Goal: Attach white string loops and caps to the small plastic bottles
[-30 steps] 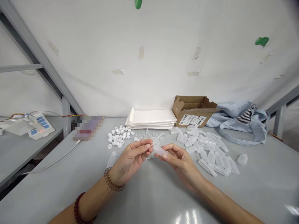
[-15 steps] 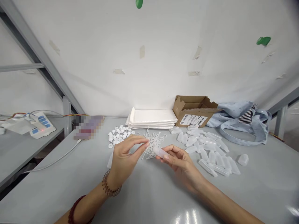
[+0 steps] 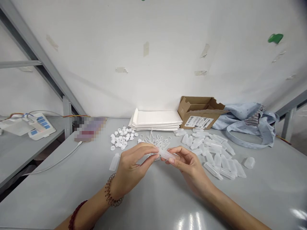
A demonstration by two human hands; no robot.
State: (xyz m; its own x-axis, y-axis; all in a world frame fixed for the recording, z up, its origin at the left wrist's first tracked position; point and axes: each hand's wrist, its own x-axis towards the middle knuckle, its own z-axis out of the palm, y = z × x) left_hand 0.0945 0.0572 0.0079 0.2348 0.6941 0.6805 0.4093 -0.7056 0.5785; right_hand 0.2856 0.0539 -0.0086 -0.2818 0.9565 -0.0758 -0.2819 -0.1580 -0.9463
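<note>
Translucent bottle (image 3: pixel 168 155), held above the gray surface (image 3: pixel 155 201), is gripped by the right hand (image 3: pixel 188 163); the left hand (image 3: pixel 132 163) nearly closes thumb and fingertips at its end, holding what, if anything, I can't tell. Behind: white loops (image 3: pixel 154 139), then smaller caps (image 3: pixel 122 138).

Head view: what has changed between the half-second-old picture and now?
The left hand has moved rightward, bringing its thumb and index fingertips from apart to the near end of the translucent bottle; whether they grip it is unclear. Nothing is visibly let go. The right hand still holds the bottle; the white caps and the bottle pile stay put.
</note>
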